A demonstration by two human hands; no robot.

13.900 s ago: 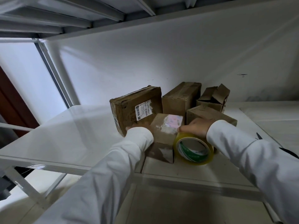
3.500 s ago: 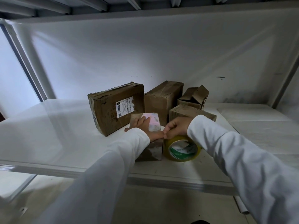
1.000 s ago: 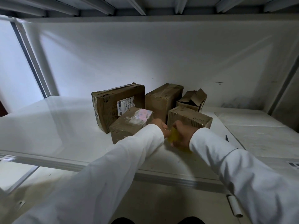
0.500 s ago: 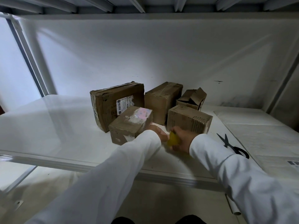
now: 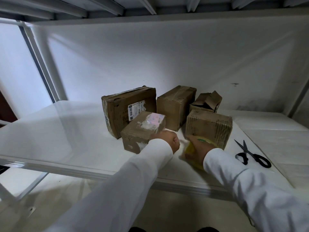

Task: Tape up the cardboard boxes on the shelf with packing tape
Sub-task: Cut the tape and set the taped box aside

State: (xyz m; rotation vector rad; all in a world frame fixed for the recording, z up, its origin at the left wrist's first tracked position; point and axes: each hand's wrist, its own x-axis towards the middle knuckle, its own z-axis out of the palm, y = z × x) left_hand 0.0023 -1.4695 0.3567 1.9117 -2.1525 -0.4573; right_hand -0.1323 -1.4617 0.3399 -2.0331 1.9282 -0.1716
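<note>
Five worn cardboard boxes stand on the white shelf (image 5: 66, 131). The small box with a pink label (image 5: 142, 131) is nearest, with the large labelled box (image 5: 127, 113) behind it. A tall box (image 5: 175, 106), an open-flapped box (image 5: 207, 102) and a corrugated box (image 5: 209, 126) stand further right. My right hand (image 5: 196, 147) grips the yellow packing tape roll (image 5: 189, 150) in front of the corrugated box. My left hand (image 5: 169, 141) is curled beside the small box, a short gap left of the roll. It seems to pinch the tape's free end, though blur hides the strip.
Black scissors (image 5: 252, 156) lie on the shelf to the right of my right sleeve. A white back wall closes the shelf behind the boxes. A metal upright (image 5: 41, 64) stands at the left and another shelf's underside spans overhead.
The small pink-label box was laid flat, away from my hands. Both hands met at the tape roll, and in the last half second my left hand has drawn slightly left of it.
</note>
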